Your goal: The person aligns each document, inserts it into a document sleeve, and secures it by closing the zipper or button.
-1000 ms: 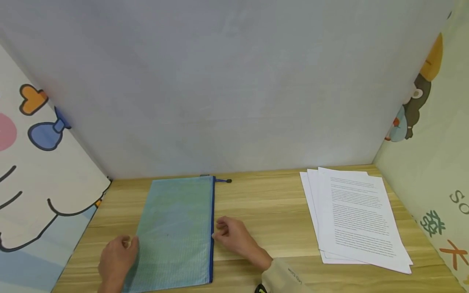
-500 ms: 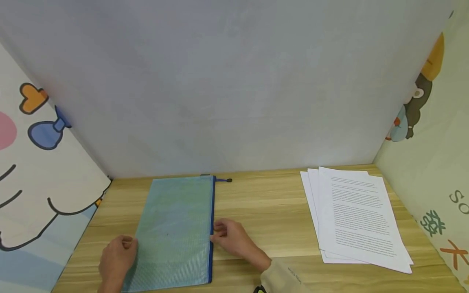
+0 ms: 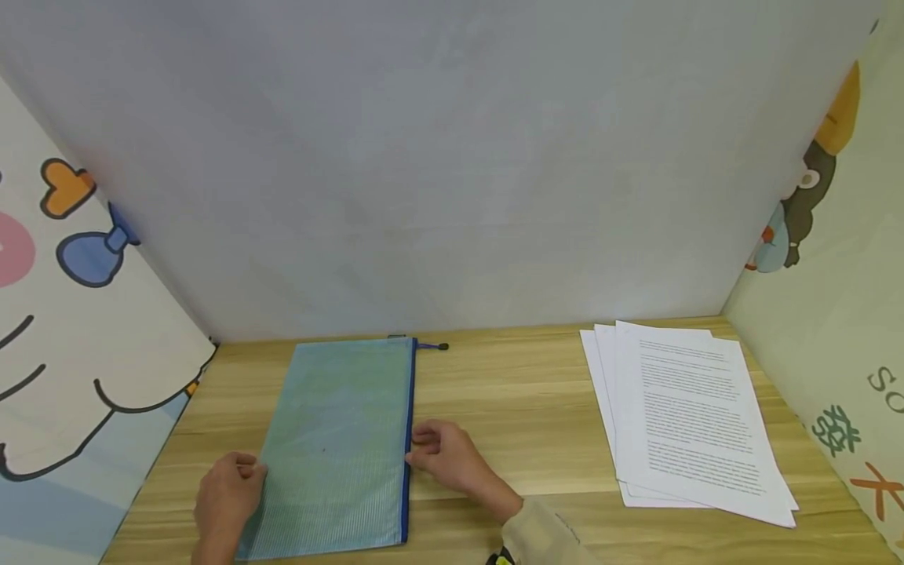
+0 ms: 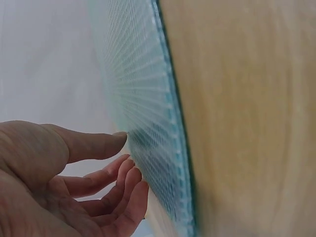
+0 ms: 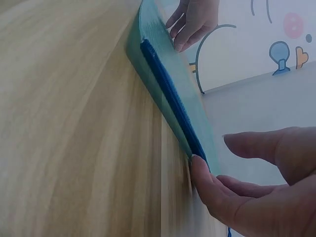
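A translucent blue-green mesh zip pouch [image 3: 335, 447] lies flat on the wooden table, left of centre. Its dark blue zip [image 3: 409, 471] runs along the right side, and a corded zip pull [image 3: 434, 346] sticks out at the far corner. My left hand [image 3: 227, 498] is at the pouch's left edge; in the left wrist view its thumb and loosely bent fingertips meet that edge with a gap between them. At the zip edge, my right hand [image 3: 452, 459] touches the side with its fingertips [image 5: 200, 165], while its thumb [image 5: 252, 144] stands apart from the pouch.
Several printed paper sheets [image 3: 699, 424] lie loosely stacked at the right of the table [image 3: 523, 408]. A pale grey backdrop [image 3: 452, 173] rises behind it, with cartoon-printed panels [image 3: 78, 314] at both sides.
My right hand has shifted slightly to the left and nearer, against the zip edge. My left hand has barely moved, its fingers drawing a little closer together. The papers stay put.
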{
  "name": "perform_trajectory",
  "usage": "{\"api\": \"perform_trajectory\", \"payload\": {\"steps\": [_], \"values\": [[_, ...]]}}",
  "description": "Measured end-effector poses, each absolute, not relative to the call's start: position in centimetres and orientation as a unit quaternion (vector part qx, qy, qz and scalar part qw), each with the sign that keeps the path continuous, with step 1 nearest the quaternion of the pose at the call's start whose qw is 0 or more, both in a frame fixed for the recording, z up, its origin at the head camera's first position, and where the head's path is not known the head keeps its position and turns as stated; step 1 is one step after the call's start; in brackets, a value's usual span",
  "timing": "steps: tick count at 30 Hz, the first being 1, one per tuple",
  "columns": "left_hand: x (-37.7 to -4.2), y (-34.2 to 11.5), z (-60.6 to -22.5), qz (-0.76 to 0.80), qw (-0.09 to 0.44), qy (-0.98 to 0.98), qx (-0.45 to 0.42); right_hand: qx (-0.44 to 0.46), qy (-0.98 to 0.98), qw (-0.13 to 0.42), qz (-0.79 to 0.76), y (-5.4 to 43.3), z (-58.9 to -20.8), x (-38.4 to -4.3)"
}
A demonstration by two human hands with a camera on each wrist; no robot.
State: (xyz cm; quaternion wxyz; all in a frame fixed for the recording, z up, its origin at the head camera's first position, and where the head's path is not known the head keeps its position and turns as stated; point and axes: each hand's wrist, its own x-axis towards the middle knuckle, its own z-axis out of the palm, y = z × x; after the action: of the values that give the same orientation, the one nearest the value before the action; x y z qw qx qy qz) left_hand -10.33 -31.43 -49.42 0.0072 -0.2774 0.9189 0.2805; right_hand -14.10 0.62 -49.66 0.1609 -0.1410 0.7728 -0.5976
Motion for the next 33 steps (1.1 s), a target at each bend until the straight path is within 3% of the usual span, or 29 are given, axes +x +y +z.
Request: {"api": "perform_trajectory", "payload": {"steps": [24,33], "values": [[-10.3,-30.9,-49.6,0.300,-0.057,0.916,-0.261,-0.075,0.709,0.168,-0.681,-0.3,-50.6,-14.2],[-9.6,-30.9,-49.4,0.327,-0.076,0.919,-0.209,-0.091,0.711,0.152,-0.680,0.6,-51.0,-14.1]]}}
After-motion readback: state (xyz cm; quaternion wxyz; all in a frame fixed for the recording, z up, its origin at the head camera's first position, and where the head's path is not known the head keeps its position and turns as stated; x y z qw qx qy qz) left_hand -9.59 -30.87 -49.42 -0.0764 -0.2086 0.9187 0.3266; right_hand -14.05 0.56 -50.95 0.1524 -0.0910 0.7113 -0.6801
